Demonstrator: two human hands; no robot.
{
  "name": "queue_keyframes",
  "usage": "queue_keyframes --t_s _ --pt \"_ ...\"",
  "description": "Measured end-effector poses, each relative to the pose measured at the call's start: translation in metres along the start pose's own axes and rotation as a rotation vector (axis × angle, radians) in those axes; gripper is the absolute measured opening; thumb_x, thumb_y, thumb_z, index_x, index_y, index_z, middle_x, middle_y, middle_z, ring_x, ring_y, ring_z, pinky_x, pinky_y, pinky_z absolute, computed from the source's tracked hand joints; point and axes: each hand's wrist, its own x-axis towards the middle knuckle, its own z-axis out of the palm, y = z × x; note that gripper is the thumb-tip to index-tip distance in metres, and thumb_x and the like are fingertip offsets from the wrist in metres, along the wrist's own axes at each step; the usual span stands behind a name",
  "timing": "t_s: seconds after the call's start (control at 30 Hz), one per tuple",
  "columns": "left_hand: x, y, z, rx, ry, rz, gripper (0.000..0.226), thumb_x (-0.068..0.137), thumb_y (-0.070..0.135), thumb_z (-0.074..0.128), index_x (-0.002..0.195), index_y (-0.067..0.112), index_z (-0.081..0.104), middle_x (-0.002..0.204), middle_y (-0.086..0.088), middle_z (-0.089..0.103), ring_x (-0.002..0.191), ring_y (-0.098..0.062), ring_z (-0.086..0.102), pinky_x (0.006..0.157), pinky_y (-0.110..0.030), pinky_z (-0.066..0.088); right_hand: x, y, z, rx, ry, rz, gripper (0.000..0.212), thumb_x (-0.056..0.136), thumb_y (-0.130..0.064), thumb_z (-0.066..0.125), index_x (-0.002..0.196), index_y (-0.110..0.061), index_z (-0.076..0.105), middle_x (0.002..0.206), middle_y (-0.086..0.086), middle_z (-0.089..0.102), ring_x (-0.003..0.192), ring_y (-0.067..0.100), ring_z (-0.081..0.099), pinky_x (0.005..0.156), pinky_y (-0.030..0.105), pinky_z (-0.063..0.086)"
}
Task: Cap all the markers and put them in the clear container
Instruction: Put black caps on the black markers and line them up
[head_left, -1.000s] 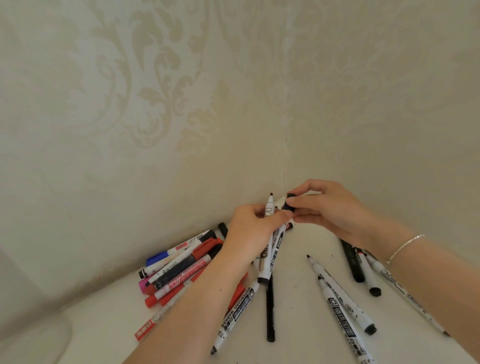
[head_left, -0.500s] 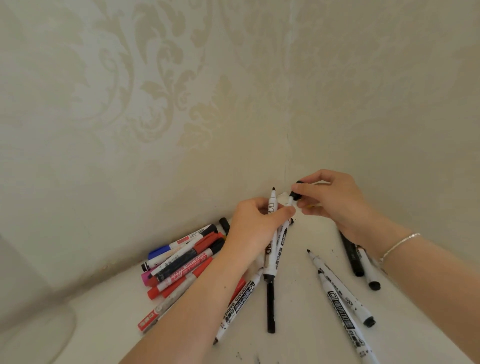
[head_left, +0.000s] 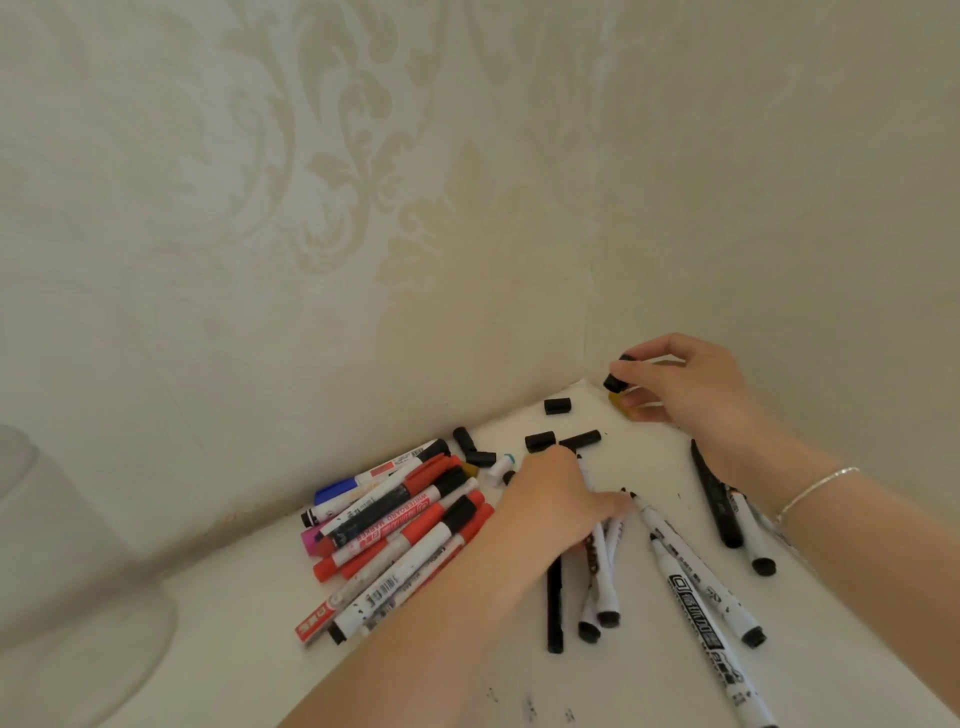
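We have our right hand (head_left: 685, 387) raised near the wall corner, its fingers (head_left: 636, 370) pinching a black cap (head_left: 614, 381) clear of the worktop (head_left: 218, 613), probably so it is ready to go onto a tip. Our left hand (head_left: 558, 501) lies low over the middle markers (head_left: 602, 582); its fingers curl down onto their upper ends, most likely to pick out one that is uncapped, though whether they have closed round one we cannot tell. Loose caps (head_left: 540, 441) lie scattered toward the corner, within reach of the right hand. The red and black pile (head_left: 405, 525) sits to the left, and two uncapped markers (head_left: 696, 582) point their tips toward the left hand. The container (head_left: 67, 613), at the far left edge, looks empty so far as we can see, so nothing is put away yet.

Half a second ago the left hand held two markers upright at the corner and the right hand worked at the top of one. Now those markers are down on the worktop, and the right hand has drawn away with the cap.
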Motion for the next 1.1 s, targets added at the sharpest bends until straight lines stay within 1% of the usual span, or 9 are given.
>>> queue_keyframes --t_s 0.13,0.2,0.27,0.37,0.47,0.6,0.73,0.8,1.1 --pt "-0.003 -0.003 -0.016 0.113 0.051 0.011 0.046 0.09 0.05 0.056 0.064 0.014 0.044 0.057 -0.003 0.044 0.049 -0.016 0.043 0.049 -0.027 0.035 -0.001 0.007 0.001 -0.059 -0.058 0.017 0.012 0.083 -0.009 0.071 0.093 -0.006 0.064 0.077 0.009 0.069 0.063 0.018 0.062 0.066 0.032 0.056" --pt "-0.005 -0.009 -0.032 0.26 0.082 0.017 0.029 0.091 0.036 0.057 0.076 0.011 0.055 0.069 -0.009 0.053 0.069 -0.024 0.06 0.061 -0.032 0.044 -0.001 0.01 0.005 -0.08 -0.096 0.039 0.012 0.083 -0.008 0.071 0.092 -0.006 0.064 0.08 0.011 0.069 0.064 0.019 0.063 0.063 0.029 0.055" --pt "-0.012 -0.011 -0.048 0.443 -0.018 -0.014 0.016 0.086 0.025 0.063 0.082 0.012 0.056 0.078 -0.006 0.057 0.083 -0.024 0.064 0.068 -0.032 0.047 -0.001 0.013 0.01 -0.085 -0.124 0.056 0.012 0.082 -0.007 0.071 0.092 -0.006 0.063 0.082 0.013 0.069 0.063 0.019 0.063 0.063 0.029 0.055" --pt "-0.019 -0.01 -0.056 0.598 -0.242 -0.066 0.029 0.081 0.03 0.072 0.069 0.014 0.05 0.072 0.0 0.057 0.074 -0.018 0.059 0.072 -0.031 0.052 -0.002 0.013 0.018 -0.089 -0.152 0.053 0.01 0.083 -0.006 0.07 0.089 -0.007 0.062 0.08 0.012 0.068 0.061 0.018 0.061 0.062 0.027 0.054" --pt "-0.02 -0.011 -0.047 0.629 -0.261 -0.041 0.029 0.081 0.032 0.072 0.075 0.013 0.051 0.075 0.0 0.054 0.078 -0.018 0.058 0.082 -0.034 0.054 -0.004 0.014 0.024 -0.105 -0.17 0.036 0.01 0.083 -0.007 0.071 0.084 -0.01 0.061 0.077 0.011 0.067 0.06 0.017 0.061 0.06 0.026 0.053" --pt "-0.019 -0.016 -0.047 0.527 -0.192 -0.031 0.024 0.085 0.033 0.063 0.073 0.016 0.051 0.073 0.0 0.056 0.076 -0.018 0.061 0.072 -0.032 0.054 -0.006 0.015 0.024 -0.12 -0.181 0.012 0.009 0.083 -0.006 0.07 0.085 -0.01 0.061 0.074 0.009 0.066 0.059 0.016 0.061 0.058 0.024 0.052" --pt "-0.015 -0.02 -0.062 0.242 -0.039 0.038 0.024 0.088 0.035 0.059 0.093 0.011 0.059 0.081 -0.002 0.061 0.068 -0.015 0.053 0.06 -0.029 0.04 -0.005 0.015 0.021 -0.039 -0.214 0.037 0.007 0.084 -0.006 0.069 0.088 -0.008 0.063 0.081 0.013 0.068 0.064 0.018 0.064 0.066 0.028 0.056" --pt "-0.014 -0.018 -0.066 0.154 0.037 0.108 0.021 0.088 0.035 0.061 0.093 0.014 0.058 0.08 0.0 0.061 0.063 -0.012 0.049 0.056 -0.027 0.037 -0.005 0.013 0.02 0.051 -0.225 0.054 0.01 0.085 -0.006 0.068 0.093 -0.005 0.064 0.087 0.017 0.07 0.07 0.021 0.066 0.068 0.029 0.057" --pt "-0.012 -0.016 -0.066 0.015 0.142 0.204 0.018 0.086 0.04 0.066 0.086 0.027 0.053 0.073 0.01 0.058 0.062 -0.008 0.05 0.059 -0.027 0.037 -0.007 0.009 0.021 0.225 -0.303 0.055 0.012 0.085 -0.006 0.067 0.097 -0.007 0.063 0.094 0.018 0.071 0.079 0.024 0.067 0.078 0.033 0.056"
